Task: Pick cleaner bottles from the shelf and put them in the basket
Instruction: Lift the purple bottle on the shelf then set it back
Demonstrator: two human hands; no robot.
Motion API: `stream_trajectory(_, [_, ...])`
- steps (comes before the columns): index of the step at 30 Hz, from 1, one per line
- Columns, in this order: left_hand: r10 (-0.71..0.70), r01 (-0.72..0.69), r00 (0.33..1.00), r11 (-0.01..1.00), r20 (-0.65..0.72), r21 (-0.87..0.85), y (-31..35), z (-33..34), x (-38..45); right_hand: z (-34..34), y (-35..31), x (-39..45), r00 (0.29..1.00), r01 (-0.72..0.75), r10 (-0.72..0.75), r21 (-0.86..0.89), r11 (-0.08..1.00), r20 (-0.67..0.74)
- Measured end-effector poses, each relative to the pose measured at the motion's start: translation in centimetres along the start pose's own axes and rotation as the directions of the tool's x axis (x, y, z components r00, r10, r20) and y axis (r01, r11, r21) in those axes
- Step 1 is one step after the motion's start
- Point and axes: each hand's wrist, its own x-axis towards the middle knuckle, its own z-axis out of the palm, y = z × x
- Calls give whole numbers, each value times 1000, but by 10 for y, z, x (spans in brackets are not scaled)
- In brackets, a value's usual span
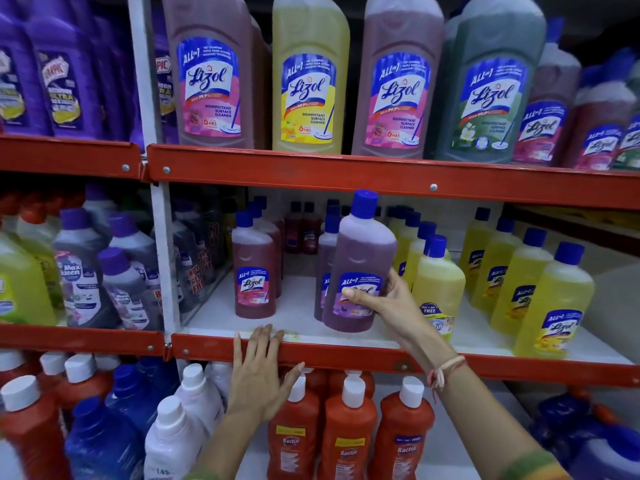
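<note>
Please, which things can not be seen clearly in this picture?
Head view only:
- Basket: nowhere in frame.
- Purple bottle label: partly covered by the right hand.
- Back-row bottles: dark, too small to read.
- Harpic bottles: blurred, tops cut by the frame's edge.
- Left hand palm: faces the shelf edge.

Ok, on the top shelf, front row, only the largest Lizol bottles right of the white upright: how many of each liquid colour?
Pink Lizol bottles: 2
Yellow Lizol bottle: 1
Green Lizol bottle: 1
Total: 4
</note>
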Motion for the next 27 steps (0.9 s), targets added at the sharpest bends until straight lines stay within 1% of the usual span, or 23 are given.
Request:
stream_trajectory(4, [17, -17, 1000, 1000, -16, -1, -2, 3, -1, 4, 19, 15, 997, -76, 76, -61, 995, 8])
stream_trajectory(10, [18, -18, 1000, 1000, -17, 8, -3, 5, -1, 6, 48, 24, 982, -188, 183, -124, 974, -50])
stream_trajectory(15, [30, -30, 999, 1000, -32, 7, -5, 9, -1, 6, 64, 24, 977, -206, 194, -140, 968, -93])
stream_trajectory(21, [33, -34, 999, 999, -43, -16, -4, 11, -1, 7, 66, 22, 977, -210, 198, -184, 960, -80])
stream_trajectory(27, [36, -36, 999, 999, -18, 16, -5, 10, -1, 10, 63, 18, 975, -218, 195, -279, 935, -107])
